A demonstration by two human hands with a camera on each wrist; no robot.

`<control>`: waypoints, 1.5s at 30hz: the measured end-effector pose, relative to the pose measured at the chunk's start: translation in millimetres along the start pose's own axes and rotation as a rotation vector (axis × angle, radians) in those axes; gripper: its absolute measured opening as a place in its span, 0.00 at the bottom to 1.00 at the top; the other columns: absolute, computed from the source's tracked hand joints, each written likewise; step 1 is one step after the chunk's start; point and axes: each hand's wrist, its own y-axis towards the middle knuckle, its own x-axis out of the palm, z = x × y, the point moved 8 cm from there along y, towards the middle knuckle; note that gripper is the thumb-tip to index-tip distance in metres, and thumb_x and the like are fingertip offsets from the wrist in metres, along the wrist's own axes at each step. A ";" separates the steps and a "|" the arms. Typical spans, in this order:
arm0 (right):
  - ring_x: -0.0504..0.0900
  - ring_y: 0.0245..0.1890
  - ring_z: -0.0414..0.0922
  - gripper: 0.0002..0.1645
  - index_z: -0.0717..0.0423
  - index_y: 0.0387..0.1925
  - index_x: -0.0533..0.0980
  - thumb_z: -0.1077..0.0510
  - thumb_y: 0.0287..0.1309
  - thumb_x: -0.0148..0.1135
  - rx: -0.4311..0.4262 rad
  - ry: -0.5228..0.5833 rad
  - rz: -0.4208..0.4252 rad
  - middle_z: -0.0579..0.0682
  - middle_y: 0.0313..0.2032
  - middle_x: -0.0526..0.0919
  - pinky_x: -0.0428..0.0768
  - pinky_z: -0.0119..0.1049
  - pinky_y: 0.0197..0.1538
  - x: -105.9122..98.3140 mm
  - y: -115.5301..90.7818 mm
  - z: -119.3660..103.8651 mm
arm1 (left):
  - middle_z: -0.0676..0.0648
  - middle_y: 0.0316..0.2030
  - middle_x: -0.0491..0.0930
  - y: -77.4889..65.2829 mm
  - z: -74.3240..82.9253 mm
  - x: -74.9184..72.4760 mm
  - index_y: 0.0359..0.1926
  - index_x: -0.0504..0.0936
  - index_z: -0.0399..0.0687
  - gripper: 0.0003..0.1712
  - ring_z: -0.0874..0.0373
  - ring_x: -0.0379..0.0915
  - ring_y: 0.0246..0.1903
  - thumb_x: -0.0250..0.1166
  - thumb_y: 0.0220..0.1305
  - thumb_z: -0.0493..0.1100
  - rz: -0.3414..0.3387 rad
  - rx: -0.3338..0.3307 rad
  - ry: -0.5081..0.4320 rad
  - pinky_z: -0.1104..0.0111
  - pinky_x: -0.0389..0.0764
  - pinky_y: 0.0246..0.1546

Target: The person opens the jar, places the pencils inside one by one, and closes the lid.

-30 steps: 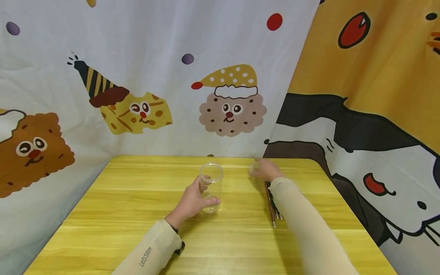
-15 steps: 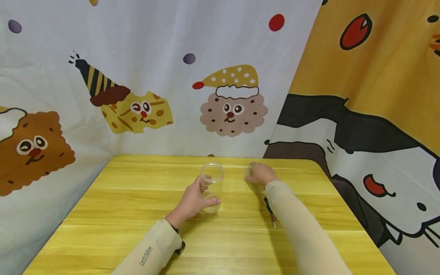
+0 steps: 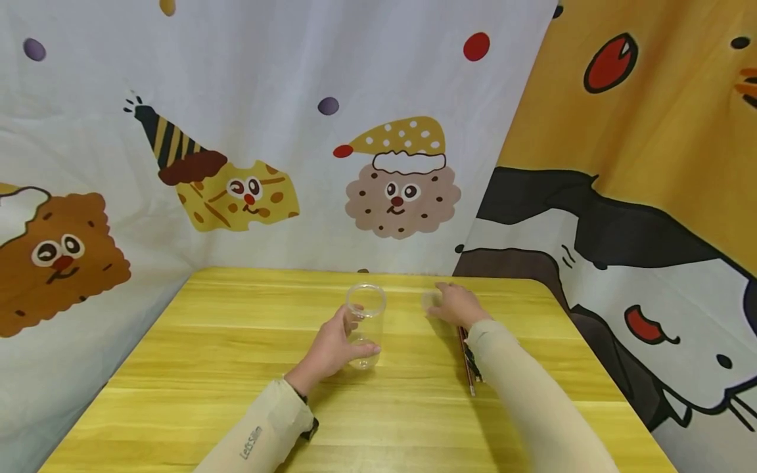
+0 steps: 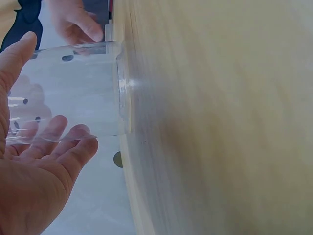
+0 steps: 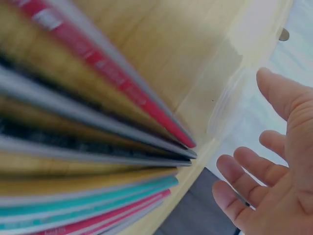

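Near the middle of the table, my left hand (image 3: pixel 331 341) grips a clear, cylindrical plastic jar (image 3: pixel 374 325), thumb in front and fingers behind. The jar stands upright with its round mouth uncovered; the left wrist view shows its base (image 4: pixel 124 88) at the tabletop. Toward the back right, my right hand (image 3: pixel 459 304) is beside a clear, round, lid-like piece (image 3: pixel 430 301) on the table. In the right wrist view, its fingers are spread and hold nothing, a little apart from that piece (image 5: pixel 226 105). Pencils (image 3: pixel 466 361) lie partly hidden under my right forearm.
The yellow wood-grain table (image 3: pixel 236 348) ends at a back edge just beyond both hands. Behind it hangs a white cloth (image 3: pixel 266 66) with cartoon prints. Close to the right wrist camera, several colored pencils (image 5: pixel 112 78) fan across the view.
My right hand has moved leftward with the clear round piece, set it down and drawn back slightly. My left hand keeps its hold on the jar in the same place.
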 end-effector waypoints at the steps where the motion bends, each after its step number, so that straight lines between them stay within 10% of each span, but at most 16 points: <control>1: 0.76 0.70 0.69 0.47 0.61 0.80 0.64 0.40 0.72 0.68 -0.010 -0.014 0.021 0.70 0.72 0.74 0.75 0.68 0.70 -2.5 -2.8 -0.9 | 0.44 0.72 0.75 -0.2 -0.1 0.1 0.60 0.73 0.51 0.37 0.36 0.71 0.73 0.85 0.56 0.49 0.000 0.001 0.000 0.43 0.77 0.71; 16: 0.84 0.27 0.37 0.26 0.58 0.63 0.82 0.48 0.70 0.72 -0.089 -0.029 0.094 0.46 0.33 0.91 0.83 0.38 0.29 -8.8 -71.6 -11.6 | 0.45 0.72 0.76 -1.2 -1.2 0.1 0.60 0.73 0.51 0.37 0.36 0.72 0.73 0.86 0.56 0.49 0.005 -0.002 -0.005 0.43 0.78 0.70; 45: 0.87 0.36 0.41 0.26 0.52 0.62 0.82 0.47 0.68 0.74 -0.045 0.015 0.018 0.46 0.40 0.91 0.88 0.44 0.41 18.2 -85.9 -15.7 | 0.48 0.75 0.72 -2.4 -0.1 0.4 0.48 0.71 0.50 0.31 0.37 0.71 0.74 0.85 0.57 0.48 -0.010 0.015 -0.010 0.43 0.76 0.72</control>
